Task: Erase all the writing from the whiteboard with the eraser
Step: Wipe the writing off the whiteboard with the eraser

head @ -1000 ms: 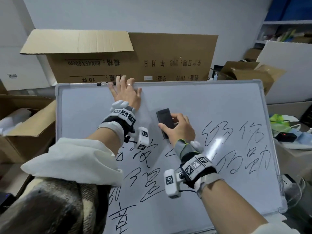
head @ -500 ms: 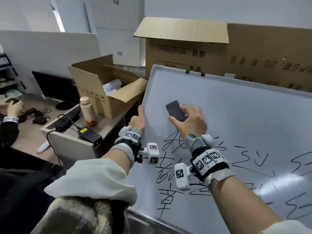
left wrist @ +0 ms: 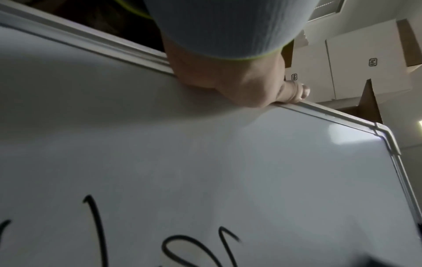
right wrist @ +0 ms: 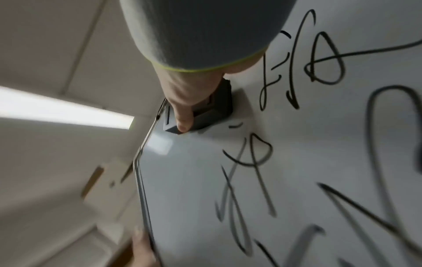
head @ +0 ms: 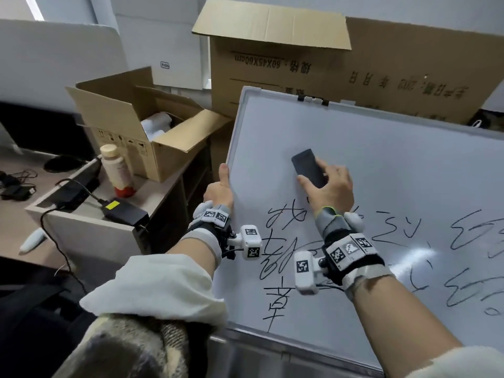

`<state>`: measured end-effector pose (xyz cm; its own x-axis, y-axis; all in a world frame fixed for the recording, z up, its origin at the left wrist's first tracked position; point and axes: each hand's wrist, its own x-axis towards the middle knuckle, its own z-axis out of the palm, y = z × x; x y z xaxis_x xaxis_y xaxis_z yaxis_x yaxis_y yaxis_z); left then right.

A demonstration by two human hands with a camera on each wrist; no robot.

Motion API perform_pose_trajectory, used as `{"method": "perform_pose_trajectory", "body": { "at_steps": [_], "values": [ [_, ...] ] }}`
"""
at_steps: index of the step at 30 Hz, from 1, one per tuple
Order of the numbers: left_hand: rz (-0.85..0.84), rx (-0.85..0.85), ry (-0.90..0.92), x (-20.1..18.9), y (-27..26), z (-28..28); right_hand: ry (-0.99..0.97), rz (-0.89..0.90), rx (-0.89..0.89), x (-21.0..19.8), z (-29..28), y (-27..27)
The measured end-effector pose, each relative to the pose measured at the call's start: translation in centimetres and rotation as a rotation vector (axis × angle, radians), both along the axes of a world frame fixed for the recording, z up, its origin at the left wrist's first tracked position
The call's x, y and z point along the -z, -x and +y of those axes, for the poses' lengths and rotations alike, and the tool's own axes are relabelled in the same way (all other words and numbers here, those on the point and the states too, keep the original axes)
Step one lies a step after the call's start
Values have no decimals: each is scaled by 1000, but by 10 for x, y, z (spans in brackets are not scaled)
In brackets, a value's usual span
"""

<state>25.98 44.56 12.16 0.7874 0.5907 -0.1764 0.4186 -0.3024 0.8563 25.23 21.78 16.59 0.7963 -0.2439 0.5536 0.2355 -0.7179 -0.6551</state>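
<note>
Cluttered office, boxes all round. Nearest me, black writing [head: 275,257] covered the lower whiteboard [head: 381,159]. My left hand [head: 218,192] clasped its left frame edge, thumb along the rim. Further up, my right hand [head: 330,189] gripped the dark eraser [head: 306,166], flat against clean board above the writing. Beyond stood a large cardboard box [head: 300,72].

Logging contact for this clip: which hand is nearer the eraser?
Right. The right hand holds the eraser against the whiteboard. The left hand grips the board's left edge, apart from the eraser.
</note>
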Motion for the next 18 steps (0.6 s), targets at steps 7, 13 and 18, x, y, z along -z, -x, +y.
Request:
{"method": "perform_pose_trajectory", "body": {
  "at_steps": [7,13,18],
  "values": [
    [-72,34,8,4,6,17,342,113,-313,53,28,56],
    [-50,34,11,25,39,16,76,-16,3,-6,-12,11],
    [-45,71,57,53,66,17,164,75,-172,35,11,31]
  ]
}}
